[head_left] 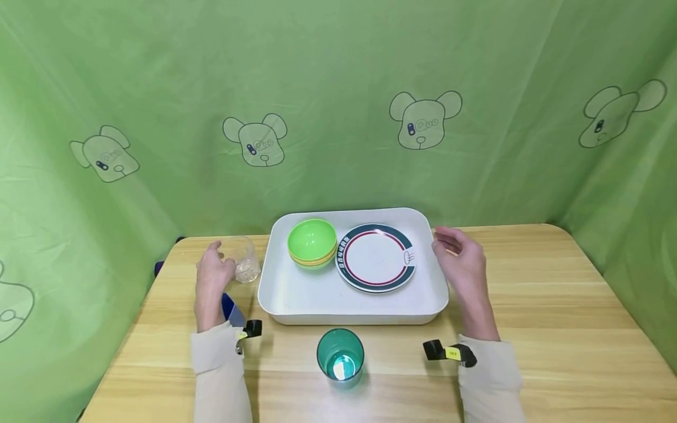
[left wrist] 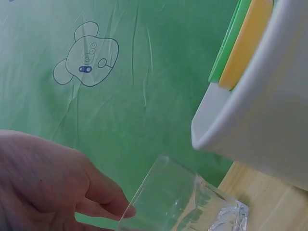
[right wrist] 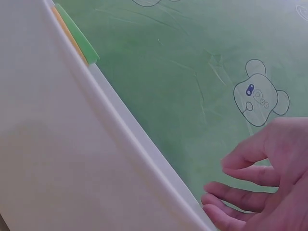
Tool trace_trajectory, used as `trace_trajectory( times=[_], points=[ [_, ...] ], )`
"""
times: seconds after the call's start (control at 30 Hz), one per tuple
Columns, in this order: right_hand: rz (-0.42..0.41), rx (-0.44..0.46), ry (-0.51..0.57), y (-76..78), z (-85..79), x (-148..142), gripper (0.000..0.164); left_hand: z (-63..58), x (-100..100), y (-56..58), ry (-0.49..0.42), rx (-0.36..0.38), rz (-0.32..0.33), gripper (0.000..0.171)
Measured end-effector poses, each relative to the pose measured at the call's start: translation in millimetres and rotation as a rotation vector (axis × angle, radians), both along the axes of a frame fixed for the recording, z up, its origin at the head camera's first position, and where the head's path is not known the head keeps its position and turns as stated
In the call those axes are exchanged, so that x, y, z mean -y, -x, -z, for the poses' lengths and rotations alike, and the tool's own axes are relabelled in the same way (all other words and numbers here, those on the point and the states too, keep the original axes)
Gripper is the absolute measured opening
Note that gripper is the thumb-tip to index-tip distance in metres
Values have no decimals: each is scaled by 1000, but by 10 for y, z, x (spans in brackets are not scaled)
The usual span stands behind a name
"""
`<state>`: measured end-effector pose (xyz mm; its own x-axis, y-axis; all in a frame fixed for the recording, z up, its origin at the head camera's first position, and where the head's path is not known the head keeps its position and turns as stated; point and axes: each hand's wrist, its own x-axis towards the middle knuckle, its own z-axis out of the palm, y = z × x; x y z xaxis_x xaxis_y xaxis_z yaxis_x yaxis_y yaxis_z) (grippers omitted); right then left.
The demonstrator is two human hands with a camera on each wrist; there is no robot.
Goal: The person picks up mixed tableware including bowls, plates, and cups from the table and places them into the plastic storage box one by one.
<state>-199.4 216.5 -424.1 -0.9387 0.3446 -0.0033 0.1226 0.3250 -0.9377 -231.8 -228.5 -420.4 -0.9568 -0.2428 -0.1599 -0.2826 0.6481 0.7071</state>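
Note:
My left hand (head_left: pixel 214 273) is beside a clear glass (head_left: pixel 246 261) that stands on the table left of a white tray (head_left: pixel 296 302). Loosely bent fingers (left wrist: pixel 108 197) come right up to the glass's rim in the left wrist view, not wrapped round its body. On the tray's other side, my right hand (head_left: pixel 462 258) hovers by the right rim, fingers (right wrist: pixel 236 195) slightly bent with nothing between them. Inside the tray sit a stack of bowls (head_left: pixel 312 241), green over yellow, and a white plate (head_left: pixel 376 257) with a dark green and red border.
A teal glass (head_left: pixel 341 355) stands upright on the table in front of the tray, between the forearms. Under the left wrist lies a dark blue object (head_left: pixel 231 310), partly hidden. A green curtain (head_left: pixel 338 106) with bear-head drawings hangs behind the wooden table (head_left: pixel 555 305).

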Motion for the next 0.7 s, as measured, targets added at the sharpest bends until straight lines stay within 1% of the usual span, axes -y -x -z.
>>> trace_trajectory(
  times=[0.13,0.27,0.37,0.47,0.57,0.7],
  points=[
    [-7,31,-16,-9,6,-44,44,2,-3,-9,15,2,-8,64],
    [-50,97,-27,-23,15,-85,48,-1,-13,-17,32,3,-10,61],
    [-94,135,-20,-25,23,-114,51,-10,-11,-23,0,23,-8,60],
    [-131,153,-11,-25,28,-130,54,-15,5,-35,-45,41,-5,60],
    [-163,173,-10,-21,35,-137,57,-14,20,-43,-78,41,-5,60],
    [-193,203,-20,-12,48,-139,60,-10,28,-57,-88,27,-9,61]
  ],
)
